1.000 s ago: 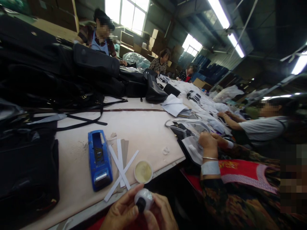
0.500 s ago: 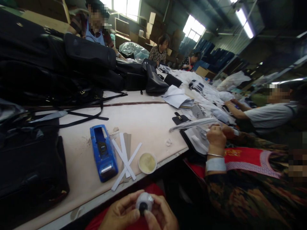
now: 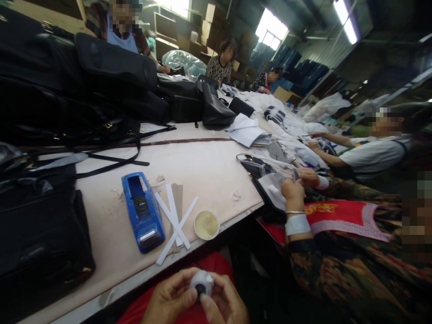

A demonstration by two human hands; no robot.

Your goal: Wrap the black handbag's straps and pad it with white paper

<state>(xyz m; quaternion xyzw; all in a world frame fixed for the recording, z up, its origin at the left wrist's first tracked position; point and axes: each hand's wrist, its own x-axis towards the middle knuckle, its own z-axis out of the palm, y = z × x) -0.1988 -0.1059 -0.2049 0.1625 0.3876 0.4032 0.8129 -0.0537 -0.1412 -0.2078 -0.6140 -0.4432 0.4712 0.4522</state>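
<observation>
Low in the picture, below the table's front edge, my left hand [image 3: 172, 299] and my right hand [image 3: 224, 303] both pinch a small roll of clear tape [image 3: 201, 282] with a dark core. The fingers of each hand are curled round the roll, thumbs near its hole. On the table just beyond stand a blue tape dispenser [image 3: 143, 211], several crossed white paper strips [image 3: 175, 218] and a small round tub of yellowish paste [image 3: 206, 224].
The pale table [image 3: 202, 175] runs away from me. Black bags [image 3: 84, 85] are piled along its left and far side. A person in a patterned sleeve [image 3: 330, 252] on my right handles a clear plastic bag. Other people work further along among white papers.
The view has tilted down a little, so the table things sit higher. My hands keep hold of the tape roll. The person on the right has shifted the plastic bag.
</observation>
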